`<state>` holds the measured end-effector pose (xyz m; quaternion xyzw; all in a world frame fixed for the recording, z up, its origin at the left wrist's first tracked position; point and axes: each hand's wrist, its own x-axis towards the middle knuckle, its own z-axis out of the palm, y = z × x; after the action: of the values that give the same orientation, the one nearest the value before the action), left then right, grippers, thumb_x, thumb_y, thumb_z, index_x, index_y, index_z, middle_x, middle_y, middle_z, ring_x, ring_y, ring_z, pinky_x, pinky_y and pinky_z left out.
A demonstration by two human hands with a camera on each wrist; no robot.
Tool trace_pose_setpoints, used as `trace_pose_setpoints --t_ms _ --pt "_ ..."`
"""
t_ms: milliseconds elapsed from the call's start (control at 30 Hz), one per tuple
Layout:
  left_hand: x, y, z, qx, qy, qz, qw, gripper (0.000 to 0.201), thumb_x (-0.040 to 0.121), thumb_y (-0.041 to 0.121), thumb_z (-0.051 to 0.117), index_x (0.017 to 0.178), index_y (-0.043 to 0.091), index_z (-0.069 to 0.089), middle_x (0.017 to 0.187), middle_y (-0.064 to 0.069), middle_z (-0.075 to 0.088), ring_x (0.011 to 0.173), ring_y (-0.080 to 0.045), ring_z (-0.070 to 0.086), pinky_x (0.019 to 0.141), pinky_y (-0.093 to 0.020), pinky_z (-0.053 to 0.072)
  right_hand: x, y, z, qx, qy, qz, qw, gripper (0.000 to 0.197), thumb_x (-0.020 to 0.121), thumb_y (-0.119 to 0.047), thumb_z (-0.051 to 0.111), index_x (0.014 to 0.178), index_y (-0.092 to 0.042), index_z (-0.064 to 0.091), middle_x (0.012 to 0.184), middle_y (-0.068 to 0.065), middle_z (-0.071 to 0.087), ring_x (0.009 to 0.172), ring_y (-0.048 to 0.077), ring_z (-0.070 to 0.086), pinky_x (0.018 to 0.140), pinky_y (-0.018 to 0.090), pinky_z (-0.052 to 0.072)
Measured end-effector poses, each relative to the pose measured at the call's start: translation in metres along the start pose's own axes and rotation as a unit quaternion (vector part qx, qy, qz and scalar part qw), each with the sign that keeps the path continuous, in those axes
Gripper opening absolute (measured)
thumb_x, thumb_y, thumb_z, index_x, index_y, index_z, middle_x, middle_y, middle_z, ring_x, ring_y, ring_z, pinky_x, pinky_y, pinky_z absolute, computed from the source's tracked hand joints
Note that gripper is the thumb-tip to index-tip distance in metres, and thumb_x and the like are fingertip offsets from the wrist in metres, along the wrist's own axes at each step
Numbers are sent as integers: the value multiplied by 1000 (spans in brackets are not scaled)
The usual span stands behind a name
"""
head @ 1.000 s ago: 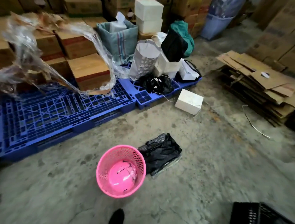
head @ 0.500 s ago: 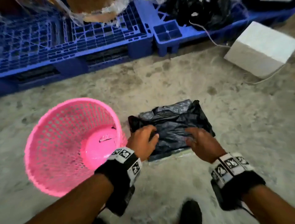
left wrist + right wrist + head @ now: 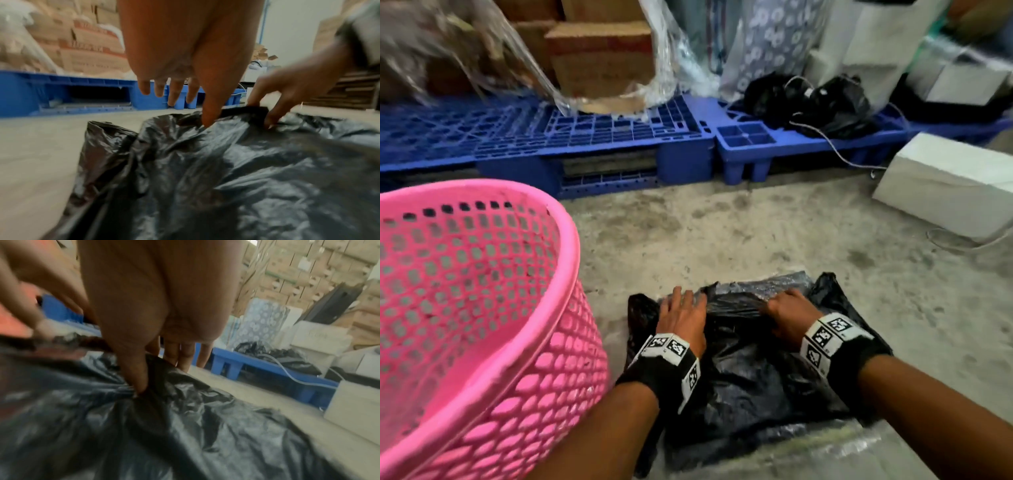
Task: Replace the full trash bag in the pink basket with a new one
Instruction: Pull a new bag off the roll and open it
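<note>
The pink mesh basket point(image 3: 571, 240) stands on the concrete floor at the left, its inside mostly hidden by the near wall. Just right of it lies a stack of black trash bags point(image 3: 750, 377) on a clear wrapper. My left hand point(image 3: 681, 315) lies over the stack's far left part with straight fingers, and its thumb point(image 3: 207, 120) presses into a fold. My right hand point(image 3: 787, 308) pinches a gathered fold of the top bag point(image 3: 185, 426) between thumb and fingers point(image 3: 139, 378). That pinch also shows in the left wrist view, on the bag's far edge point(image 3: 257, 110).
Blue plastic pallets point(image 3: 585, 137) run across the back, carrying cardboard boxes point(image 3: 599, 58), loose clear film and tied black bags point(image 3: 825, 102). A white box point(image 3: 945, 185) with a cable lies on the floor at the right. Bare concrete lies between the pallets and the bags.
The view has dropped closer to the floor. Both hands came down onto the black bags and slid to the stack's far edge, where the right hand has gathered a fold.
</note>
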<state>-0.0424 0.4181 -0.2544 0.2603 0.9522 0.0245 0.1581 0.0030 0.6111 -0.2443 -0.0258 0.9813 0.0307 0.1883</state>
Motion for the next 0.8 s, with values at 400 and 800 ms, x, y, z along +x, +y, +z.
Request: trace_pose_setpoints --t_ms 400,800 --pt "-82 35 -136 20 149 56 987 32 90 15 40 120 5 41 120 -19 60 110 -37 58 84 -40 45 -147 14 -111 -14 -43 96 994 31 90 -28 54 117 -14 60 110 13 64 100 24 62 77 28 46" --pt "-186 -9 -301 -322 170 178 914 52 62 33 83 104 14 59 96 -7 69 83 -22 66 73 -39 56 -182 -101 -293 580 142 -153 787 29 78 -14 66 93 10 60 91 22 55 79 29 57 72 26 54"
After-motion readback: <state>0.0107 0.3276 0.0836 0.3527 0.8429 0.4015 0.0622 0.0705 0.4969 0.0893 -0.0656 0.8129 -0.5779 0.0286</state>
